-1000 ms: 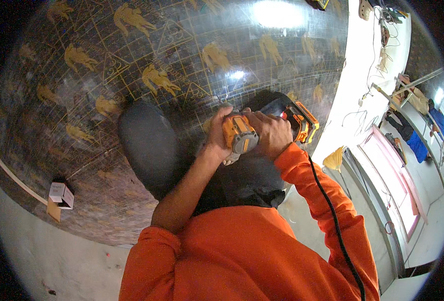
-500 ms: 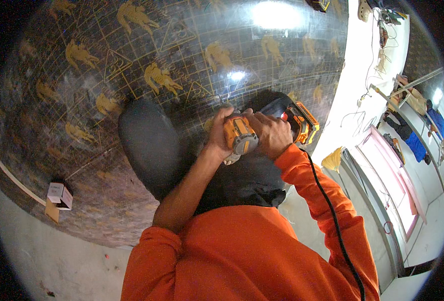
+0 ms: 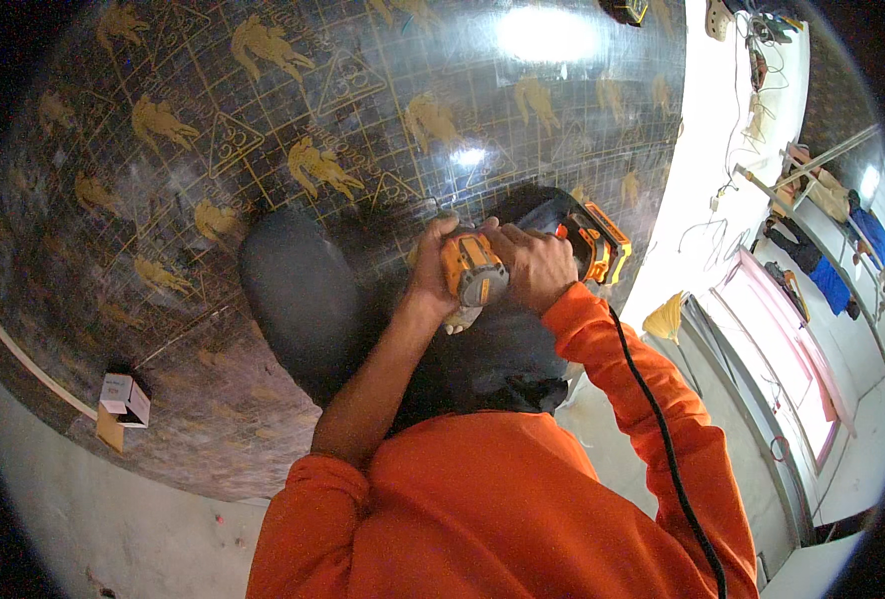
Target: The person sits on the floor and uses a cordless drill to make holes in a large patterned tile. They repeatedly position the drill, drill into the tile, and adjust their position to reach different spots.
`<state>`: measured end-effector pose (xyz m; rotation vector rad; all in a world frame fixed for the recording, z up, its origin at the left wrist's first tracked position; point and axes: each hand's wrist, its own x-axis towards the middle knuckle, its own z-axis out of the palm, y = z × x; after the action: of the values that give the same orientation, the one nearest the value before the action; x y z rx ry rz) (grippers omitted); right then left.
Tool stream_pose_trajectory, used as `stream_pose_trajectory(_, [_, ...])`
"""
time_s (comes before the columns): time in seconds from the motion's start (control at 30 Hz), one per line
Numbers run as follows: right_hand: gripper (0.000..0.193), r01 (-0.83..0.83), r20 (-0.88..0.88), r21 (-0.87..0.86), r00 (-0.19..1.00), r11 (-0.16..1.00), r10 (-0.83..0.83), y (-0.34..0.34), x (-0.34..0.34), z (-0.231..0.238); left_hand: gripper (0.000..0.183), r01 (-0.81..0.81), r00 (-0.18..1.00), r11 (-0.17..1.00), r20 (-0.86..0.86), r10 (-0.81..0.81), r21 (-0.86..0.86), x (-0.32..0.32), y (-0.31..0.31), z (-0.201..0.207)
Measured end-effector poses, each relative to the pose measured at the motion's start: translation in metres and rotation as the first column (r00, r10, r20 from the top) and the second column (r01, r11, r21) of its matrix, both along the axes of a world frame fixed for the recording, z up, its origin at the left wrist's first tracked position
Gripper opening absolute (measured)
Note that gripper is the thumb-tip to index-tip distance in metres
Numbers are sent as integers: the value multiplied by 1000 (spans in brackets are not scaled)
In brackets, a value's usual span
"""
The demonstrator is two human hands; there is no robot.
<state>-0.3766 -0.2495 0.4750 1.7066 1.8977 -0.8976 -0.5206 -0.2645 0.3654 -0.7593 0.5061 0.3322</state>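
Note:
An orange and grey cordless drill (image 3: 477, 268) is held between my two hands in front of my knees. My left hand (image 3: 430, 275) wraps round the near side of its head, with the thumb on top. My right hand (image 3: 540, 268) is closed round the handle, and the orange and black battery (image 3: 602, 245) sticks out to its right. The drill points away from me, at a dark sheet (image 3: 253, 170) printed with gold figures and grid lines. A small bright spot shines on the sheet just beyond it. The bit's tip is hard to make out.
A black cable (image 3: 677, 469) runs along my right sleeve. At the lower left lies a small open carton (image 3: 125, 399). A white strip with loose cables (image 3: 747, 150) borders the sheet on the right. Beyond it are metal rails and people, one in blue (image 3: 827, 285).
Both hands keep their hold on the drill, which has shifted very slightly to the left. The view has moved a little; otherwise the scene stays as it was.

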Motion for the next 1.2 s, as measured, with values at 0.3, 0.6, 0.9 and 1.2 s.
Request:
stream_pose_trajectory(0.3, [52,9,21,20,1000,1000,-9,-5,0,-6,61,4,1000,999,-15,-4,-33,0,-9,-11])
stream_pose_trajectory(0.6, [49,-6,-12,7,1000,1000,7,-1,-1,-3,57,-75,997,997,15,75,-11,1,-4,-4])
stream_pose_trajectory(0.9, [49,35,-3,12,999,999,-35,0,-2,-5,55,-85,994,996,62,87,-32,1,-6,-7])
stream_pose_trajectory(1.2, [74,-76,-78,120,993,990,85,2,8,-7,49,76,962,992,-254,-99,-100,-1,3,15])
